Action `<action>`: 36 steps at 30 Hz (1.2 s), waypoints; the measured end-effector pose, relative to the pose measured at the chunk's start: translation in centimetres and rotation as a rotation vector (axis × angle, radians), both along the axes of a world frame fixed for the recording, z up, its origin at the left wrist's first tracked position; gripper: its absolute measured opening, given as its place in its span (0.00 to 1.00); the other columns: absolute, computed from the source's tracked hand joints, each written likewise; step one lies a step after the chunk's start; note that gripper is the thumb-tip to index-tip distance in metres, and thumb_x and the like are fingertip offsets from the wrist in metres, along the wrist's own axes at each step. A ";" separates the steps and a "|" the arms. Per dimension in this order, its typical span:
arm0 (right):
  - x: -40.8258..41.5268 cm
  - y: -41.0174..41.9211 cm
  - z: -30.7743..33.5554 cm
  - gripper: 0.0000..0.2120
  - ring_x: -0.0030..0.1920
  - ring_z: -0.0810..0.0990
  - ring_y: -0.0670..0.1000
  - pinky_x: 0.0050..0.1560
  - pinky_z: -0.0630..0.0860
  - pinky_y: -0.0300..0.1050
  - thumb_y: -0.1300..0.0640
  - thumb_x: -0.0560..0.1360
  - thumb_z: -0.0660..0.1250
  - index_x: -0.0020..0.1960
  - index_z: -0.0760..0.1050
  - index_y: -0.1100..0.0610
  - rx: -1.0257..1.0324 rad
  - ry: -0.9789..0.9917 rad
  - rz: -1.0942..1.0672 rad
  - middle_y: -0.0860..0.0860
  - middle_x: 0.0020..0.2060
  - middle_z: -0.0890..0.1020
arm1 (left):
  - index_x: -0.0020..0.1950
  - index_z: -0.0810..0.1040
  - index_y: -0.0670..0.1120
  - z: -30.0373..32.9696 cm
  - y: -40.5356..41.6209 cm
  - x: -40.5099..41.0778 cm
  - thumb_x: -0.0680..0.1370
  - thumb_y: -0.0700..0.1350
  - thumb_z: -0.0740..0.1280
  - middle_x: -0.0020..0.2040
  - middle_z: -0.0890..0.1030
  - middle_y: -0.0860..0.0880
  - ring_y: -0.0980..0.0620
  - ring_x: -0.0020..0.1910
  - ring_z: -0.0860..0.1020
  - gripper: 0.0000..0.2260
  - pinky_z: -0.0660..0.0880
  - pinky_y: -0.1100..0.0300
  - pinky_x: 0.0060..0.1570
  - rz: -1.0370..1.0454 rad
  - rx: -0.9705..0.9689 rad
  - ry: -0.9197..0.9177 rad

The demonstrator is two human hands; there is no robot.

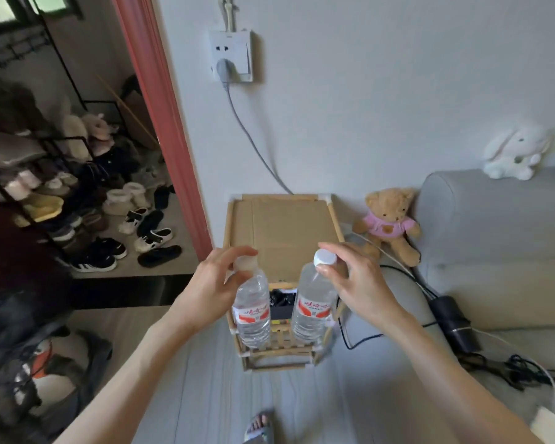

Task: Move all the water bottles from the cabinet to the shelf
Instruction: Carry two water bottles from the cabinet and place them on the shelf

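Hands, left (210,291) and right (359,283), each grip a bottle (252,310) (311,310) by its cap; judged best lowered upright onto the shelf's (279,346) front edge.

Two clear water bottles, left bottle (251,310) and right bottle (311,307), upright side by side in front of a small bamboo shelf (281,232) with a cardboard-covered top, red-and-white labels facing the camera. Left hand (212,288) curled round the left cap, right hand (354,283) pinching just under the right bottle's white cap (325,258). Teddy bear (391,224) in a pink shirt just right of the shelf against a grey sofa (500,251), shoe rack (45,200) well off to the left.
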State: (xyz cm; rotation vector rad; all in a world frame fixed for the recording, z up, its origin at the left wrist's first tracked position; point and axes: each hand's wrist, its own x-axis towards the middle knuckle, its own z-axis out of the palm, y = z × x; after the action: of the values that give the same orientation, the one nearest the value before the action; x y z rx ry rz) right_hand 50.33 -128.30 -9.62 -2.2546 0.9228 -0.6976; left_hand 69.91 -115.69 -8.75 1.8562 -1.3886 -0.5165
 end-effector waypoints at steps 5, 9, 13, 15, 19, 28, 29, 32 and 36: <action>5.1 -6.9 0.6 0.14 0.45 0.73 0.43 0.47 0.64 0.24 0.58 0.72 0.69 0.57 0.75 0.57 -0.026 -0.004 -0.054 0.48 0.47 0.77 | 0.58 0.74 0.53 0.9 -7.8 5.1 0.75 0.39 0.63 0.52 0.74 0.47 0.49 0.53 0.75 0.14 0.71 0.51 0.58 0.028 -0.035 0.011; 9.4 -12.3 0.2 0.14 0.49 0.76 0.51 0.52 0.70 0.42 0.58 0.72 0.68 0.57 0.75 0.58 -0.022 0.016 -0.051 0.53 0.49 0.79 | 0.59 0.73 0.50 0.9 -13.7 8.4 0.76 0.39 0.63 0.53 0.74 0.51 0.51 0.52 0.73 0.13 0.67 0.64 0.51 0.043 -0.042 -0.015; 13.3 -17.5 -0.7 0.12 0.49 0.76 0.54 0.52 0.70 0.47 0.58 0.71 0.68 0.54 0.76 0.57 -0.017 0.034 -0.083 0.53 0.48 0.81 | 0.60 0.73 0.50 -0.2 -18.8 11.0 0.76 0.39 0.62 0.55 0.74 0.49 0.53 0.55 0.71 0.13 0.65 0.63 0.54 0.075 -0.001 0.007; 15.0 -20.0 -1.5 0.12 0.50 0.76 0.54 0.52 0.72 0.51 0.55 0.71 0.68 0.54 0.75 0.54 -0.015 0.071 -0.084 0.52 0.49 0.80 | 0.60 0.73 0.50 -0.7 -21.2 12.1 0.77 0.40 0.62 0.56 0.74 0.48 0.52 0.55 0.72 0.13 0.65 0.62 0.55 0.095 0.022 0.022; 17.9 -24.0 -2.2 0.12 0.52 0.75 0.54 0.52 0.70 0.45 0.56 0.72 0.67 0.55 0.74 0.55 0.037 0.086 -0.051 0.54 0.51 0.79 | 0.59 0.73 0.49 -1.2 -25.5 13.8 0.76 0.38 0.62 0.54 0.74 0.47 0.50 0.54 0.72 0.13 0.68 0.57 0.57 0.129 0.057 0.034; 22.2 -29.6 -2.4 0.16 0.45 0.74 0.54 0.44 0.65 0.42 0.51 0.68 0.72 0.49 0.73 0.60 0.073 0.031 -0.103 0.54 0.44 0.77 | 0.56 0.76 0.45 -2.0 -31.6 15.7 0.71 0.41 0.69 0.43 0.75 0.49 0.48 0.46 0.73 0.14 0.69 0.58 0.49 0.306 0.030 -0.032; 22.2 -29.8 -2.3 0.17 0.44 0.73 0.54 0.42 0.66 0.43 0.50 0.67 0.72 0.48 0.72 0.60 0.068 0.034 -0.116 0.53 0.43 0.75 | 0.56 0.76 0.45 -2.2 -31.8 15.9 0.70 0.43 0.70 0.43 0.75 0.48 0.49 0.43 0.73 0.14 0.69 0.59 0.48 0.337 0.018 -0.040; 22.2 -30.5 -2.3 0.18 0.45 0.73 0.54 0.43 0.67 0.43 0.50 0.67 0.72 0.48 0.70 0.60 0.087 0.073 -0.063 0.53 0.45 0.74 | 0.55 0.75 0.45 -2.7 -32.1 16.1 0.69 0.46 0.72 0.46 0.76 0.49 0.53 0.40 0.73 0.16 0.69 0.64 0.42 0.331 -0.010 -0.016; 21.5 -30.8 -1.8 0.19 0.57 0.74 0.53 0.57 0.70 0.45 0.55 0.74 0.65 0.64 0.68 0.55 0.102 0.139 0.153 0.52 0.59 0.75 | 0.60 0.73 0.45 -2.8 -31.8 16.6 0.72 0.43 0.70 0.54 0.75 0.50 0.51 0.46 0.74 0.17 0.70 0.65 0.44 0.181 0.004 -0.003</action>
State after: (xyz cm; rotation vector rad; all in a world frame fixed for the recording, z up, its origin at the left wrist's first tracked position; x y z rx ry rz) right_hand 71.80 -159.06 -11.43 -2.2759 0.8198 -0.4214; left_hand 86.49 -147.44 -11.56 1.9635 -1.2069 -0.4252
